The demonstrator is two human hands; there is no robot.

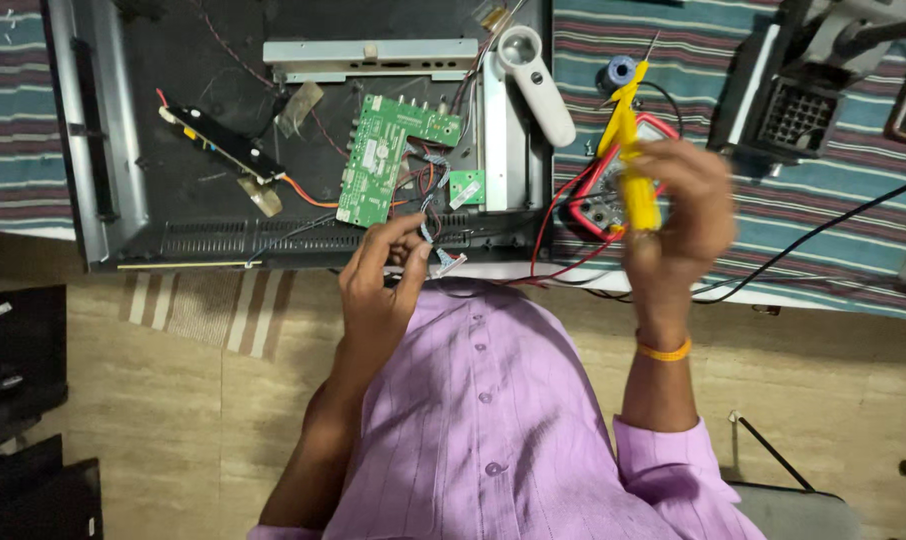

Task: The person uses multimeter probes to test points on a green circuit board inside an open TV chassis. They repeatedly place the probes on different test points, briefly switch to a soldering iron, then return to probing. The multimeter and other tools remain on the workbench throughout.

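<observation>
My right hand (pixel 678 215) grips a yellow pen-shaped tool (pixel 631 150), tip pointing up and away, raised over a red-edged multimeter (pixel 598 205). My left hand (pixel 383 280) pinches a small bundle of thin wires with a white connector (pixel 443 262) at the near edge of an opened flat-screen chassis (pixel 173 250). A green circuit board (pixel 378 160) lies inside the chassis just beyond my left fingers. A smaller green board (pixel 465 187) sits to its right.
A white handheld magnifier (pixel 535 75) lies on the chassis's right rim. A long black board with red and orange wires (pixel 223 145) lies at left. Red and black leads (pixel 563 260) trail over the striped cloth (pixel 833 210). A dark device (pixel 793 110) stands at right.
</observation>
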